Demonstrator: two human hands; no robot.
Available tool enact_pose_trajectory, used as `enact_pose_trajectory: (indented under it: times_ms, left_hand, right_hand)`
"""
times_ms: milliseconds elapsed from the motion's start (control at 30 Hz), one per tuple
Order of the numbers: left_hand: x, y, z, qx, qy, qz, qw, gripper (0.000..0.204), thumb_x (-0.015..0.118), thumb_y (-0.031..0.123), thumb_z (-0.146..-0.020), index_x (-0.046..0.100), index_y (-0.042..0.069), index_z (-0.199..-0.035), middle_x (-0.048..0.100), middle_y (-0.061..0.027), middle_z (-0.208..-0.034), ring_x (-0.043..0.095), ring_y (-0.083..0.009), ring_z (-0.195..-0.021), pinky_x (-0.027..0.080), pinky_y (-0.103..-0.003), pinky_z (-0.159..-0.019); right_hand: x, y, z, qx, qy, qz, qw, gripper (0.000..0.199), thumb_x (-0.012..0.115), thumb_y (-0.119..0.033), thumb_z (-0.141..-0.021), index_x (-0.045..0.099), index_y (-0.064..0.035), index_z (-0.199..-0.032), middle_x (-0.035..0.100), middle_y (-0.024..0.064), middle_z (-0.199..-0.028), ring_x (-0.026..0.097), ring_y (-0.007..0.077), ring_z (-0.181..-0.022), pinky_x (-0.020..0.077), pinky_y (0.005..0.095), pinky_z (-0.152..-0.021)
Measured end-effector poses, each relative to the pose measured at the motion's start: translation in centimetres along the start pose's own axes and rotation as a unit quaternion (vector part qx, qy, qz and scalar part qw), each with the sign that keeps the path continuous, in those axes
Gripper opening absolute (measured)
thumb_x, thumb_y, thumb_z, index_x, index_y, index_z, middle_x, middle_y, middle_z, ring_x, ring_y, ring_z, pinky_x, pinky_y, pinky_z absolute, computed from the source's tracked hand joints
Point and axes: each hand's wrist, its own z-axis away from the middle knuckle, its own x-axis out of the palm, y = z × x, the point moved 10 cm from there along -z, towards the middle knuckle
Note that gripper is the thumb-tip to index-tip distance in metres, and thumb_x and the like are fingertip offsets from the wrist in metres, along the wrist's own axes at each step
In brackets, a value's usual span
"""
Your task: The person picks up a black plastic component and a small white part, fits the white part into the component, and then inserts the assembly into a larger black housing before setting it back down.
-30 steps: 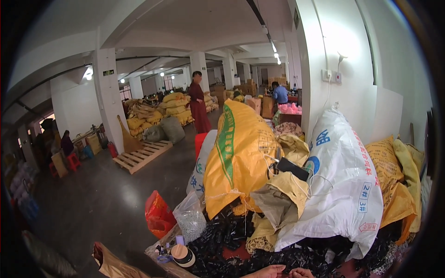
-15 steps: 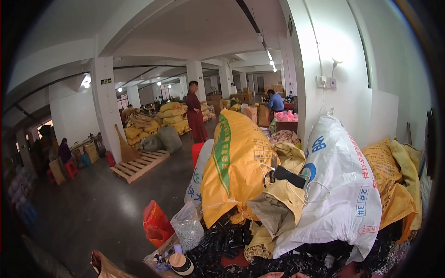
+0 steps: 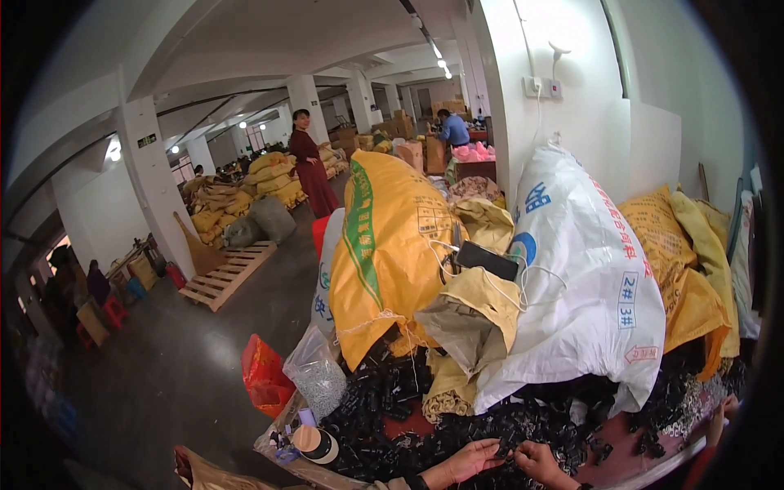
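Observation:
At the lower edge my left hand (image 3: 471, 462) and my right hand (image 3: 540, 463) work close together over the table. The left fingers pinch a small black part (image 3: 504, 448), too small to name more exactly. My right hand is closed with its fingertips near that part; what it grips, if anything, is hidden. Around both hands lies a heap of small black plastic parts (image 3: 380, 408). A large white woven sack (image 3: 584, 286) rests behind my hands, and a yellow woven sack (image 3: 396, 237) leans to its left. A black phone (image 3: 487, 260) with white cables lies between the sacks.
Left on the table are a lidded jar (image 3: 316, 443) and a clear bag of small pieces (image 3: 317, 380). A red bag (image 3: 265, 376) stands beside them. Another person's hand (image 3: 719, 415) reaches in at the right. Farther off are a wooden pallet (image 3: 229, 273) and a standing person (image 3: 310, 163).
The view has tipped down and shifted right, so the scene sits higher and further left. My hands, barely visible before, now show with a black part. Another person's hand has come in at right.

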Motion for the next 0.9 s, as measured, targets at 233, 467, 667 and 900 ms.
enact_pose_trajectory:
  times_ms: [233, 467, 667, 900]
  left_hand:
    - [0.5, -0.3, 0.6, 0.033, -0.008, 0.006, 0.999, 0.026, 0.044, 0.009, -0.086, 0.046, -0.002, -0.109, 0.054, -0.0096, -0.104, 0.053, -0.0187, -0.097, 0.041, -0.030, -0.088]
    - [0.6, 1.0, 0.4, 0.047, 0.040, 0.015, 0.998, 0.024, 0.047, 0.007, -0.083, 0.048, -0.002, -0.106, 0.053, -0.0127, -0.107, 0.051, -0.0244, -0.101, 0.040, -0.036, -0.090]
    - [-0.1, 1.3, -0.3, 0.035, 0.080, 0.006, 0.996, 0.028, 0.049, 0.013, -0.083, 0.047, -0.002, -0.107, 0.055, -0.0148, -0.102, 0.054, -0.0255, -0.095, 0.043, -0.034, -0.085]
    - [-1.2, 0.0, 0.4, -0.028, 0.130, -0.028, 0.991, 0.025, 0.048, 0.010, -0.084, 0.048, -0.001, -0.106, 0.057, -0.0110, -0.098, 0.058, -0.0223, -0.087, 0.048, -0.027, -0.073]
  right_hand:
    - [-0.3, 1.3, 0.6, 0.044, 0.090, -0.098, 0.990, 0.016, 0.055, -0.014, -0.077, 0.054, -0.0005, -0.070, 0.047, 0.0060, -0.051, 0.044, 0.0078, -0.048, 0.0387, 0.0249, -0.045]
    - [-0.9, 0.6, -0.6, 0.028, 0.087, -0.193, 0.977, 0.009, 0.051, -0.008, -0.079, 0.050, -0.0005, -0.074, 0.048, 0.0033, -0.059, 0.043, 0.0063, -0.056, 0.0385, 0.0227, -0.049]
    - [0.1, 3.7, -1.5, 0.068, 0.076, -0.314, 0.944, 0.011, 0.049, -0.009, -0.081, 0.049, -0.0018, -0.072, 0.043, -0.0028, -0.060, 0.040, 0.0046, -0.054, 0.0349, 0.0199, -0.047]
    - [2.0, 4.3, -1.0, 0.162, 0.001, -0.498, 0.852, 0.018, 0.047, -0.019, -0.085, 0.046, -0.0051, -0.074, 0.039, -0.0049, -0.055, 0.032, 0.0028, -0.047, 0.0252, 0.0180, -0.042]
